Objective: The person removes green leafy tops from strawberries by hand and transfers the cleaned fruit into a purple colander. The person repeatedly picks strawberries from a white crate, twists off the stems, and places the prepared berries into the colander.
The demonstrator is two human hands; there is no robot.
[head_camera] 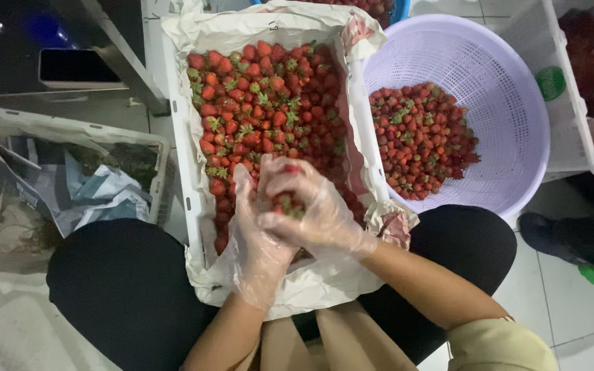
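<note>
Two gloved hands, left hand (259, 237) and right hand (311, 206), cup closed together around a strawberry (284, 203) over the lined crate (187, 178), keeping it above the fruit, with the lilac basket (510, 89) just beside.

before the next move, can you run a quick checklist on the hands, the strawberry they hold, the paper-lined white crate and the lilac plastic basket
1. Thin clear plastic gloves on both hands: ok; left hand and right hand are both covered.
2. Grip on the red strawberry: ok; it sits cupped between the two hands above the crate.
3. Paper-lined white plastic crate: ok; it rests across the lap and holds plenty of berries.
4. Round lilac perforated plastic basket: ok; it sits right of the crate, partly filled, with room left.
5. Green cap on the held strawberry: cannot tell; the fingers hide it.
6. Paper lining at the crate's near corner: not ok; it is stained red and crumpled.
</note>
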